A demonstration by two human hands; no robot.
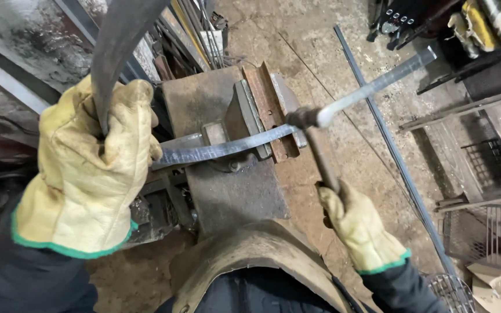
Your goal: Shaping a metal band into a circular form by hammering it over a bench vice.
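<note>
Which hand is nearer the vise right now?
Left. The left hand grips the curved metal strip just left of the vise. The right hand is lower right of it, holding the hammer handle.

We see a long thin rod (398, 159) on the concrete floor (320, 46) — wire racks (485, 229) stand right.
</note>
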